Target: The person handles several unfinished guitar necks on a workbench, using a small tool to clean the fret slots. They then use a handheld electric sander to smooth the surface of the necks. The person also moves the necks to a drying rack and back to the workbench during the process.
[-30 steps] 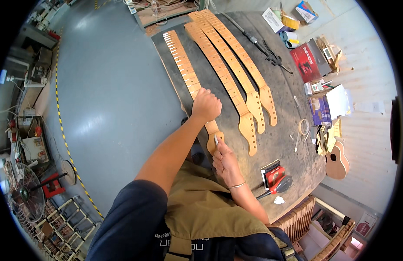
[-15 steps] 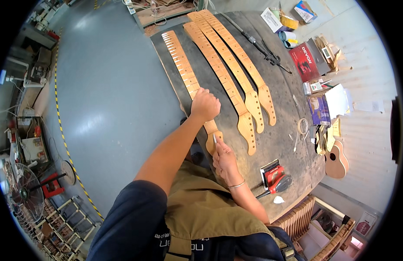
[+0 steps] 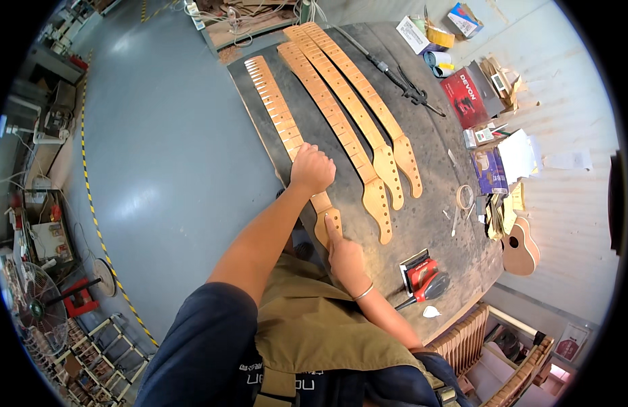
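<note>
A maple guitar neck [image 3: 276, 108] lies along the left edge of the dark workbench, its frets shining toward the far end. My left hand [image 3: 313, 168] is closed around its middle. Near my body, my right hand [image 3: 346, 263] is at the neck's headstock [image 3: 322, 229], index finger stretched along its face and the other fingers curled in. A small pale tip shows by that fingertip; what the curled fingers hold is hidden. To the right lie three more guitar necks: the nearest neck [image 3: 334, 112], the middle neck [image 3: 354, 95] and the right-hand neck [image 3: 375, 91].
A red and black power sander [image 3: 426, 279] sits at the bench's near right, with a small white piece [image 3: 431, 311] below it. A dark rod-like tool with a cable [image 3: 388, 68] lies at the back. Boxes, a tape roll [image 3: 465, 197] and a guitar body [image 3: 519, 247] line the right side.
My right index finger has straightened onto the headstock, and the slim pale piece seen at those fingers earlier is now mostly covered. My left hand keeps its hold; the view has shifted slightly.
</note>
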`<state>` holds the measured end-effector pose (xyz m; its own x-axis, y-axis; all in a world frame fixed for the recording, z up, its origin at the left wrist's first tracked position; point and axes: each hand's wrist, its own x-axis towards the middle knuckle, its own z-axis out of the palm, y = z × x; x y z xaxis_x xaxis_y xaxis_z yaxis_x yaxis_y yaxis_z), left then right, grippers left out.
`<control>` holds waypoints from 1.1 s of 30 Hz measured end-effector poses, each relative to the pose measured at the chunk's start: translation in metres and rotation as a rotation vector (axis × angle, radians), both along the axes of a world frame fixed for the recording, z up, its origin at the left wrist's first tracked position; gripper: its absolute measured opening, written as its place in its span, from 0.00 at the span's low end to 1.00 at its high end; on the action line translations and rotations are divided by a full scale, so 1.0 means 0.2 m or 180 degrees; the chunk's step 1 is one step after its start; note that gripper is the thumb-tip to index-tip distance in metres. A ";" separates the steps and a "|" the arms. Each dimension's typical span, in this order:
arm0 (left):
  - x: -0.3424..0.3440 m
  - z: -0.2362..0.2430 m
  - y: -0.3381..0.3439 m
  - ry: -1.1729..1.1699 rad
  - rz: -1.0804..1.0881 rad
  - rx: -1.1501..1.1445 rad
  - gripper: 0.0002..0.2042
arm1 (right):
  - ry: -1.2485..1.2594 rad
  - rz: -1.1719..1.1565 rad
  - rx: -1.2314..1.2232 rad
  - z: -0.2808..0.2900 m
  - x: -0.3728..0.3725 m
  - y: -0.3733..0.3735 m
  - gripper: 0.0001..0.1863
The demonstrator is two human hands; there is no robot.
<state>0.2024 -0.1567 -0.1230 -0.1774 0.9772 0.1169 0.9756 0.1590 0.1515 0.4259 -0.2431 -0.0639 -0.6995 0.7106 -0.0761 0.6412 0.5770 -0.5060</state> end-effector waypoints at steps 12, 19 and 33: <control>0.00 0.00 0.00 0.0002 0.0033 0.0018 0.23 | 0.1515 -0.1334 -0.2672 -0.08 -0.04 0.02 0.21; -0.01 0.00 0.00 0.0039 0.0056 0.0129 0.22 | 0.1484 -0.1787 -0.3552 0.06 -0.07 0.06 0.21; 0.00 0.02 0.00 0.0071 0.0031 0.0024 0.22 | 0.2543 -0.2794 -0.6530 -0.05 0.04 0.23 0.09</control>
